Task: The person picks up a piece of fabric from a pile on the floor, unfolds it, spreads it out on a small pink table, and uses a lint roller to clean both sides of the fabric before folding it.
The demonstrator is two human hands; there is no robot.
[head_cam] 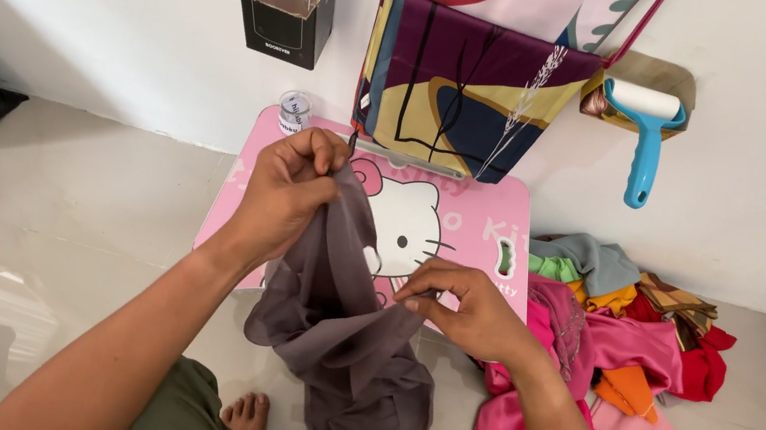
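My left hand (pixel 290 193) is raised over a small pink table (pixel 486 236) and pinches the top edge of a grey-mauve cloth (pixel 344 341). Lower down and to the right, my right hand (pixel 465 308) grips the same cloth's edge. The cloth hangs bunched between both hands and falls into my lap. It covers part of the cartoon cat picture on the pink tabletop.
A heap of folded and loose cloths (pixel 619 331) in pink, red, orange, green and grey lies on the floor at the right. Patterned fabric (pixel 463 85) hangs on the wall behind the table beside a blue lint roller (pixel 646 133). A small cup (pixel 294 112) stands at the table's back-left corner. A black holder (pixel 284 13) is on the wall.
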